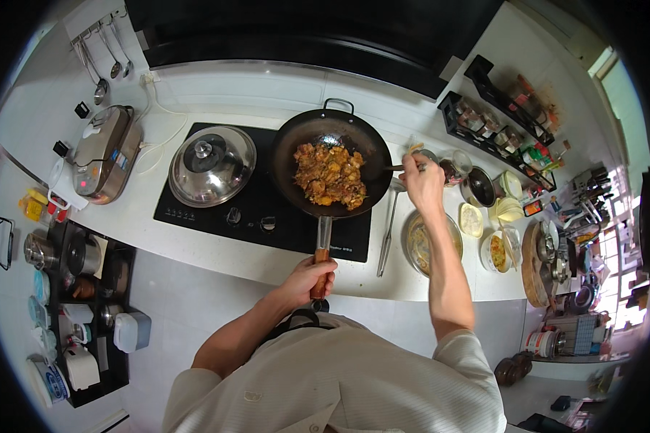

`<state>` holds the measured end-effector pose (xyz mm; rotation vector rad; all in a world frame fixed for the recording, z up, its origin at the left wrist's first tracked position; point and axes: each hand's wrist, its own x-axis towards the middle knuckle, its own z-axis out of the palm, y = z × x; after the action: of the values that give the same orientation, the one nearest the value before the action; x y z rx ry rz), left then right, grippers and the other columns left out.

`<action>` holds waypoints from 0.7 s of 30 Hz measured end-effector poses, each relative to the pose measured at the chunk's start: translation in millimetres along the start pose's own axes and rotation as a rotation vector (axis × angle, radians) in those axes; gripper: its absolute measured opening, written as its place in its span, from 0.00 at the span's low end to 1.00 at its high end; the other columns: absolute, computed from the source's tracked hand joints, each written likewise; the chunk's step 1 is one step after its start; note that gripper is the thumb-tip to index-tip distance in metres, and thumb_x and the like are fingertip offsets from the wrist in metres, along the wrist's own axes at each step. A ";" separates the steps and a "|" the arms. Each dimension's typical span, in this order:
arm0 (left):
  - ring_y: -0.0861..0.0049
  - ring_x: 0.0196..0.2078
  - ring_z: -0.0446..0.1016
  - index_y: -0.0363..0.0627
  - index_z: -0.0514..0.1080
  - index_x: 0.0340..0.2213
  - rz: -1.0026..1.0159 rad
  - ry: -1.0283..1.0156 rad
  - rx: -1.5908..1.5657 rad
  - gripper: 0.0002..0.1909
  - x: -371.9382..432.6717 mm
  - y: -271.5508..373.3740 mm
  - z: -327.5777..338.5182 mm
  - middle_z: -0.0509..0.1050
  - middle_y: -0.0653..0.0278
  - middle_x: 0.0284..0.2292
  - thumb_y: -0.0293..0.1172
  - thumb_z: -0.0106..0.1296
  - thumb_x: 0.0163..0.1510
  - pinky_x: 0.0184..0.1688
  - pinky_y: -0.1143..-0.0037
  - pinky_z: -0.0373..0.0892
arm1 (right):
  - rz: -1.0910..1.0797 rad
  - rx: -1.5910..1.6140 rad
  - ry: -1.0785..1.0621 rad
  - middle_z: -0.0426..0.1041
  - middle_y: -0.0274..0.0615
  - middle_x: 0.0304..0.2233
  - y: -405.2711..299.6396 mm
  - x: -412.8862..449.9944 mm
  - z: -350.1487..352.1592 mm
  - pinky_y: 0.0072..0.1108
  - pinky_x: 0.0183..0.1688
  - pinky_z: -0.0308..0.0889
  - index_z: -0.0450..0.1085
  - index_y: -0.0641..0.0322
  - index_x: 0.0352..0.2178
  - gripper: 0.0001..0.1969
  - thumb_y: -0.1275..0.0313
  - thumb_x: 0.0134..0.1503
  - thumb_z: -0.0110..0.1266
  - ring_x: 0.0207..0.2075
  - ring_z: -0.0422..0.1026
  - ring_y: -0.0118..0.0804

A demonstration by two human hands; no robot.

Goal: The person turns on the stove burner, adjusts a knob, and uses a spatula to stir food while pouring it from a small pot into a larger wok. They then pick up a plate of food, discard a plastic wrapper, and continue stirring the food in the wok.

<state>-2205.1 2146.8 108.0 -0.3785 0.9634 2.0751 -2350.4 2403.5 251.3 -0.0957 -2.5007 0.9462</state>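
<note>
My left hand point(307, 280) is wrapped around the wooden handle point(320, 270) of a dark wok point(287, 178) on the black cooktop point(216, 222). Chunky browned food in sauce point(330, 173) lies heaped in the wok. Over the wok's right rim, my right hand point(423, 176) grips a small metal utensil point(394, 168), apparently a spoon; the fingers hide much of it. Below that hand a long-handled metal turner point(388, 233) lies on the counter. Partly behind my right forearm is a steel bowl point(414, 254) with yellowish residue inside.
A domed steel lid point(212, 168) sits on the cooktop's left side, beside a rice cooker point(105, 157). Jars fill the wall racks point(498, 138) at right. A dark pot point(479, 187), a yellow dish point(471, 220) and a white bowl of chopped food point(498, 253) stand on the right counter.
</note>
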 end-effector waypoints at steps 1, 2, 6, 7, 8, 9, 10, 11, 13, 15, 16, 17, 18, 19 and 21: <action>0.78 0.22 0.71 0.46 0.69 0.36 0.007 -0.006 0.006 0.10 -0.5 0.3 0.2 0.72 0.66 0.25 0.35 0.59 0.59 0.23 0.75 0.69 | 0.328 0.197 -0.066 0.79 0.50 0.28 9.6 6.0 7.9 0.28 0.31 0.74 0.77 0.74 0.33 0.11 0.72 0.59 0.56 0.27 0.80 0.40; 0.78 0.22 0.71 0.46 0.69 0.36 0.005 -0.013 0.009 0.10 1.5 -0.3 3.7 0.72 0.66 0.25 0.35 0.59 0.59 0.23 0.75 0.69 | 0.393 0.448 -0.020 0.79 0.49 0.30 29.9 9.3 17.0 0.25 0.29 0.76 0.76 0.77 0.34 0.13 0.72 0.60 0.53 0.26 0.80 0.36; 0.77 0.22 0.70 0.47 0.68 0.35 -0.050 -0.013 0.033 0.09 7.4 -0.6 1.2 0.72 0.66 0.25 0.35 0.58 0.59 0.23 0.74 0.68 | 0.418 0.814 -0.055 0.78 0.49 0.30 49.5 -4.6 60.7 0.24 0.30 0.78 0.75 0.77 0.36 0.15 0.69 0.63 0.53 0.26 0.80 0.38; 0.77 0.22 0.70 0.48 0.68 0.35 -0.055 -0.023 0.022 0.09 7.5 -1.1 0.0 0.72 0.66 0.25 0.35 0.58 0.59 0.22 0.74 0.68 | 0.389 0.800 -0.058 0.79 0.48 0.28 37.4 -9.8 66.1 0.23 0.30 0.77 0.76 0.76 0.36 0.15 0.69 0.64 0.54 0.27 0.80 0.36; 0.77 0.22 0.70 0.48 0.68 0.35 -0.054 -0.019 0.021 0.09 8.1 -1.5 -1.2 0.72 0.66 0.25 0.35 0.58 0.59 0.22 0.74 0.68 | 0.325 0.734 -0.089 0.79 0.47 0.27 27.9 -12.7 65.0 0.22 0.30 0.76 0.76 0.76 0.37 0.15 0.68 0.64 0.54 0.27 0.80 0.35; 0.77 0.22 0.70 0.48 0.68 0.35 -0.057 -0.015 0.020 0.09 7.2 -1.2 -1.9 0.72 0.66 0.25 0.35 0.58 0.59 0.22 0.74 0.68 | 0.261 0.669 -0.120 0.79 0.47 0.27 14.8 -13.6 58.6 0.22 0.30 0.76 0.77 0.75 0.37 0.15 0.68 0.64 0.54 0.27 0.80 0.35; 0.77 0.22 0.70 0.48 0.68 0.35 -0.064 -0.013 0.020 0.09 6.4 -1.5 -2.8 0.71 0.66 0.25 0.35 0.58 0.60 0.22 0.74 0.68 | 0.263 0.669 -0.122 0.79 0.47 0.27 3.7 -11.8 49.4 0.22 0.30 0.76 0.77 0.75 0.37 0.15 0.68 0.64 0.54 0.27 0.80 0.35; 0.77 0.22 0.70 0.48 0.68 0.35 -0.066 -0.012 0.019 0.09 6.0 -1.5 -4.0 0.71 0.66 0.25 0.35 0.58 0.60 0.22 0.74 0.68 | 0.207 0.573 -0.132 0.80 0.47 0.26 -7.8 -7.7 39.4 0.21 0.31 0.75 0.77 0.74 0.37 0.15 0.68 0.64 0.54 0.27 0.80 0.34; 0.76 0.22 0.70 0.48 0.68 0.34 -0.037 -0.008 0.008 0.09 7.0 -1.8 -2.4 0.71 0.66 0.25 0.35 0.58 0.60 0.22 0.74 0.68 | 0.101 0.326 -0.111 0.80 0.48 0.24 -26.1 2.9 13.8 0.22 0.33 0.75 0.78 0.74 0.37 0.15 0.67 0.63 0.54 0.26 0.80 0.34; 0.76 0.21 0.71 0.47 0.67 0.34 -0.047 -0.032 0.001 0.09 8.9 -0.4 -0.5 0.72 0.66 0.24 0.34 0.57 0.60 0.22 0.74 0.68 | -0.121 -0.064 -0.083 0.80 0.48 0.23 -12.7 22.5 -3.4 0.23 0.33 0.76 0.78 0.74 0.36 0.16 0.67 0.62 0.53 0.25 0.80 0.35; 0.77 0.21 0.71 0.47 0.66 0.34 -0.055 -0.047 -0.013 0.09 7.3 0.0 -1.5 0.72 0.66 0.24 0.32 0.57 0.60 0.21 0.73 0.69 | -0.121 -0.064 -0.085 0.80 0.48 0.23 -18.0 28.7 -10.1 0.23 0.33 0.76 0.78 0.74 0.36 0.16 0.67 0.62 0.53 0.25 0.80 0.35; 0.77 0.21 0.71 0.47 0.66 0.34 -0.055 -0.044 -0.015 0.09 5.6 0.5 -2.5 0.72 0.66 0.24 0.32 0.57 0.60 0.21 0.73 0.69 | -0.095 -0.138 -0.132 0.79 0.49 0.22 -24.0 35.1 -17.8 0.24 0.31 0.76 0.77 0.75 0.35 0.16 0.68 0.61 0.52 0.24 0.80 0.36; 0.77 0.20 0.71 0.46 0.66 0.34 -0.059 -0.040 -0.017 0.09 4.7 0.9 -2.1 0.72 0.66 0.24 0.32 0.57 0.60 0.21 0.73 0.69 | -0.068 -0.214 -0.175 0.79 0.50 0.21 -26.8 39.4 -25.2 0.25 0.28 0.75 0.77 0.76 0.33 0.16 0.68 0.60 0.51 0.23 0.80 0.38; 0.77 0.20 0.71 0.46 0.66 0.34 -0.063 -0.034 -0.018 0.09 3.8 1.7 -1.9 0.72 0.65 0.24 0.32 0.56 0.60 0.21 0.73 0.69 | -0.069 -0.215 -0.175 0.79 0.50 0.21 -20.6 42.5 -26.7 0.25 0.28 0.75 0.77 0.76 0.33 0.16 0.68 0.60 0.51 0.23 0.80 0.38; 0.77 0.20 0.70 0.46 0.66 0.33 -0.053 -0.028 -0.010 0.09 2.3 2.2 -3.1 0.72 0.65 0.24 0.32 0.56 0.60 0.21 0.73 0.69 | 0.423 0.295 -0.268 0.77 0.54 0.19 3.4 44.2 -18.9 0.27 0.23 0.74 0.76 0.77 0.29 0.14 0.71 0.58 0.50 0.21 0.79 0.40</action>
<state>-2208.5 2144.9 105.8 -0.3748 0.9173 2.0329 -2381.7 2427.5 279.0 -0.4419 -2.5964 1.5821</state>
